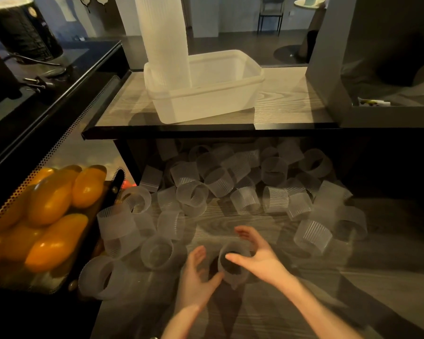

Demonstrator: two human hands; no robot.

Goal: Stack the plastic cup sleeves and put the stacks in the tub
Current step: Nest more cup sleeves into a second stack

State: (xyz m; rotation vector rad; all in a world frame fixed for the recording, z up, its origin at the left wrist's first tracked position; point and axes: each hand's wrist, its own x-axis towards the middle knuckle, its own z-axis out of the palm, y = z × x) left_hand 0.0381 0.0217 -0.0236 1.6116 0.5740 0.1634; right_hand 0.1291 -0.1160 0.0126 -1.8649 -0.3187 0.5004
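I hold one translucent ribbed cup sleeve (235, 276) just above the lower wooden surface. My right hand (262, 260) grips it, thumb across its front and fingers spread behind. My left hand (194, 277) is beside it on the left, fingers straight, thumb touching the sleeve's lower edge. Several loose sleeves (230, 187) lie scattered over the surface ahead and to both sides. On the upper shelf stands a white plastic tub (206, 104). A tall stack of sleeves (164, 40) rises out of the tub's left end and leaves the frame at the top.
The upper shelf's black front edge (206, 132) overhangs the back of the sleeve pile. A perforated metal tray of orange fruit (52, 211) sits at the left. A grey box (377, 69) stands on the shelf at right, and a dark counter with a black appliance (22, 28) at far left.
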